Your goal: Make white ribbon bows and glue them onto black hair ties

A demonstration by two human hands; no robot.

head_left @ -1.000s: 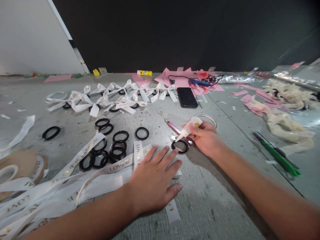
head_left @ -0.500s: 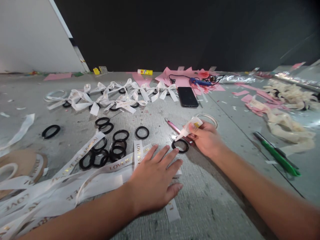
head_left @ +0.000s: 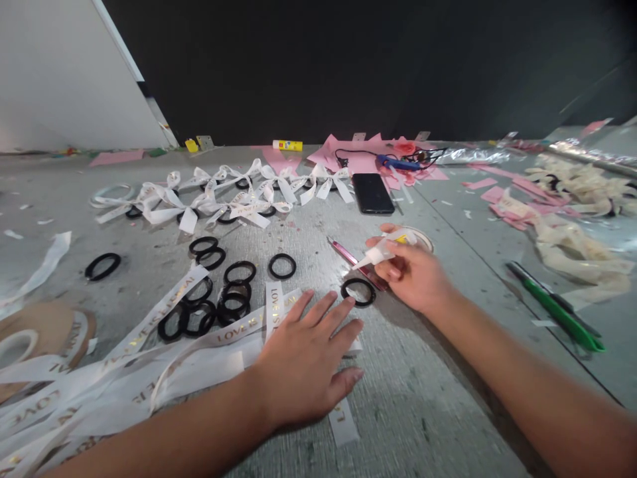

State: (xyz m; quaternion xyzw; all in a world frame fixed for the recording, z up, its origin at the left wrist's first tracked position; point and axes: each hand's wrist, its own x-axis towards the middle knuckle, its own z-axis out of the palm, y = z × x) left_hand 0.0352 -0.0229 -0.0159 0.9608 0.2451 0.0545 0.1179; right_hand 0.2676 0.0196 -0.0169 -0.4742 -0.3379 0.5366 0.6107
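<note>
One grey surface [head_left: 423,398] spreads below a dark panel [head_left: 323,73], bearing everything at hand. Long white ribbons [head_left: 129,378] printed with gold letters sprawl across its left side, partly under the person's left arm, and a brown-sided ribbon roll [head_left: 54,322] lies at the left edge with white ribbon at its rim. Farther back, white ribbon bows [head_left: 209,192] with black rings among them form two rough rows. The left hand [head_left: 308,362] lies palm down, fingers spread wide, over ribbon pieces; the right hand [head_left: 418,275] pinches a small white bottle [head_left: 383,251] between thumb and fingers. A green-handled cutter [head_left: 562,315] lies to the right, and a black phone [head_left: 373,194] rests beyond the hands. Overlapping black rings [head_left: 233,302] cluster left of the left hand. A pink, pen-like tool [head_left: 351,257] lies partly behind the bottle. The bottle has a yellow patch and tilts so that its thin nozzle points down to the left, just above and apart from a single black ring [head_left: 371,292] near the left fingertips; its contents cannot be made out. A yellow glue tube [head_left: 287,145] lies on its side near the panel, its contents hidden.
</note>
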